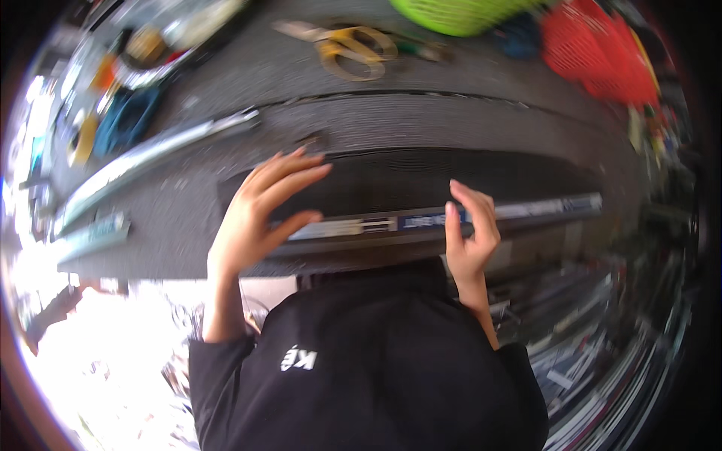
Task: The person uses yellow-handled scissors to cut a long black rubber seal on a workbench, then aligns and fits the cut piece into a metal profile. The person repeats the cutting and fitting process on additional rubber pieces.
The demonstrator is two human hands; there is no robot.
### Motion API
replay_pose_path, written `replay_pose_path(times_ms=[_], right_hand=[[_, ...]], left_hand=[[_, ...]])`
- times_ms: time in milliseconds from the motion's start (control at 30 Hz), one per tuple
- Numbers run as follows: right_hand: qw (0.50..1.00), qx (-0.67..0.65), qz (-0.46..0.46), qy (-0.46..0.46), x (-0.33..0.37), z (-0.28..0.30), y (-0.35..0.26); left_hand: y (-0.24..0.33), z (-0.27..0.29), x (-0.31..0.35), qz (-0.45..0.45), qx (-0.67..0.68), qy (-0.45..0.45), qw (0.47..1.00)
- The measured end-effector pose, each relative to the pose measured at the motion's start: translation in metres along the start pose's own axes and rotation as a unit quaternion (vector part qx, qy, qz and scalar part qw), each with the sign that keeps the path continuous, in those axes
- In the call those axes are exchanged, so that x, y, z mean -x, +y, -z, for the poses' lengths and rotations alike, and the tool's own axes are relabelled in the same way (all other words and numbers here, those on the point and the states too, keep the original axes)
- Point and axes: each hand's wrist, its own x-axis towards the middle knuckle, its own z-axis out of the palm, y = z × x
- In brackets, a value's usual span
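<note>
A long thin strip (pixel 376 225) with a pale left part, dark blue printed patches and a light right end lies along the near side of the bench, on or beside a black ribbed mat (pixel 398 180). Over its left end, my left hand (pixel 263 207) is spread, the thumb beside the pale part and the other fingers reaching across the mat. Farther right, my right hand (pixel 475 229) hovers at the strip with thumb and forefinger apart; part of the strip passes behind it. Neither hand visibly grips it. The picture is blurred by motion.
Yellow-handled scissors (pixel 350 51) lie at the back, near a green basket (pixel 455 13) and a red basket (pixel 598 56). Silver bars (pixel 150 154), a tape roll (pixel 83 140) and a blue-handled object (pixel 128 119) are at left. Several long strips (pixel 617 368) are stacked below right.
</note>
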Motion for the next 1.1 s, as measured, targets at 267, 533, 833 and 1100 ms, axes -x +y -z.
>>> replay_pose_path(times_ms=[267,533,833,1100], right_hand=[[0.924,0.169,-0.214,0.269,0.013,0.122,0.109],[0.857,0.167,-0.354,0.335,0.032,0.25,0.259],[0.84,0.377,-0.296,0.254,-0.006,0.276,0.352],[0.977,0.056,-0.043,-0.2,-0.072,0.288,0.297]], left_hand=[[0.077,-0.103,-0.072,-0.055,-0.005,-0.057,0.997],[0.126,-0.187,-0.162,-0.004,-0.106,-0.012,0.994],[0.162,-0.258,-0.214,0.128,-0.128,-0.048,0.982],[0.174,-0.206,-0.159,0.203,-0.223,-0.104,0.948]])
